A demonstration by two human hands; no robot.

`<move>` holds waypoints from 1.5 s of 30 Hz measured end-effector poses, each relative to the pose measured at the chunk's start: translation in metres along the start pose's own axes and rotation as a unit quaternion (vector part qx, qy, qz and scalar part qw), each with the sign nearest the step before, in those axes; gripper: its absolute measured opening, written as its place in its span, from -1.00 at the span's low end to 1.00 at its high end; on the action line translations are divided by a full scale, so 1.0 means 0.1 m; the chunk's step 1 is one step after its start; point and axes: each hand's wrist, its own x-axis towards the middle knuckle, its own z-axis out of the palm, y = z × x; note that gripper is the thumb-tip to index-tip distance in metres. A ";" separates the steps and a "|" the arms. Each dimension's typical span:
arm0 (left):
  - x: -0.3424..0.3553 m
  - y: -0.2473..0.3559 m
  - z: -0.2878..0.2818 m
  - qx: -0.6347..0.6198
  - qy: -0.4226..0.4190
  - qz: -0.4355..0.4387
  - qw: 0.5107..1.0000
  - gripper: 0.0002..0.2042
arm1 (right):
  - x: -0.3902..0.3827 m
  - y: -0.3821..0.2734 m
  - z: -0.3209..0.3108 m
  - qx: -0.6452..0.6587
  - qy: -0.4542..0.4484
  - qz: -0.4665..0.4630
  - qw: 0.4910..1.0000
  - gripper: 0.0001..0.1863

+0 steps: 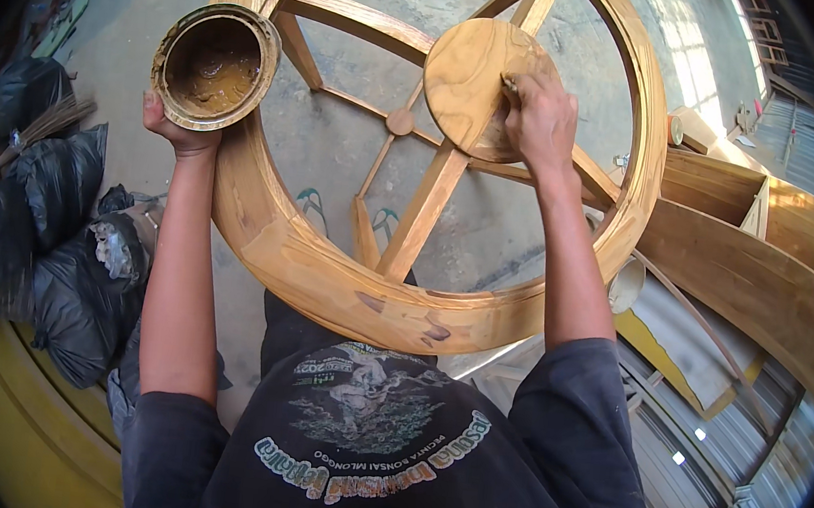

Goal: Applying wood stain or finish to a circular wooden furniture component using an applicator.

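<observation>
A round metal tin (pixel 269 57) with thick brown paste inside is gripped by my left hand (pixel 181 134), over the left side of a large wooden ring frame (pixel 247 180). Its mouth faces up and paste is smeared along the rim. Wooden spokes join at a round wooden disc (pixel 457 87) in the middle of the ring. My right hand (pixel 542 120) is at the right part of this disc, fingers pinched together over its top. What the fingertips hold, if anything, cannot be made out. Darker patches mark the ring's near side.
Black plastic bags (pixel 50 190) and a twig broom (pixel 52 119) lie to the left. Curved wooden furniture parts (pixel 730 256) stand at the right, near corrugated metal sheets (pixel 700 468). Under the ring, lower legs and crossbars meet at a small wooden disc (pixel 399 121).
</observation>
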 end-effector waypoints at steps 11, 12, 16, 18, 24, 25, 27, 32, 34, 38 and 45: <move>0.02 -0.02 -0.02 0.005 0.004 0.005 1.000 -0.23 | -0.59 -0.29 -0.41 0.111 -0.034 -0.034 0.993 -0.79; 0.01 -0.01 0.00 0.005 0.008 0.003 1.000 -0.23 | -0.54 -0.19 -0.47 0.142 -0.033 -0.007 0.989 -0.83; 0.01 0.01 0.04 0.002 0.014 -0.009 1.000 -0.23 | -0.22 0.38 -0.46 0.118 0.032 -0.010 0.992 -0.78; 0.02 -0.01 0.04 0.003 0.012 -0.005 1.000 -0.23 | -0.05 0.62 -0.34 0.081 0.060 -0.109 0.989 -0.68; 0.02 -0.01 0.04 0.015 0.018 -0.003 1.000 -0.24 | 0.16 0.98 -0.06 -0.011 0.027 -0.166 0.986 -0.57; 0.01 0.00 0.06 0.023 0.027 0.001 0.999 -0.24 | 0.18 1.00 -0.02 -0.006 0.022 -0.156 0.988 -0.56; 0.03 -0.01 0.04 0.017 0.024 0.005 1.000 -0.24 | 0.24 1.03 0.05 0.002 0.024 -0.157 0.987 -0.56; 0.05 -0.03 0.00 0.000 0.016 0.009 1.000 -0.22 | 0.20 0.99 0.03 0.006 -0.006 -0.125 0.992 -0.57; 0.04 -0.01 0.02 -0.006 0.012 -0.003 1.000 -0.22 | 0.20 0.95 -0.09 -0.021 -0.045 -0.118 0.992 -0.60; 0.01 0.00 -0.03 0.022 0.008 0.010 1.000 -0.22 | 0.32 0.77 -0.26 -0.069 -0.087 -0.136 0.985 -0.66; -0.01 0.00 0.04 0.012 0.006 0.005 1.000 -0.27 | 0.60 0.68 -0.05 -0.019 -0.052 -0.092 0.994 -0.81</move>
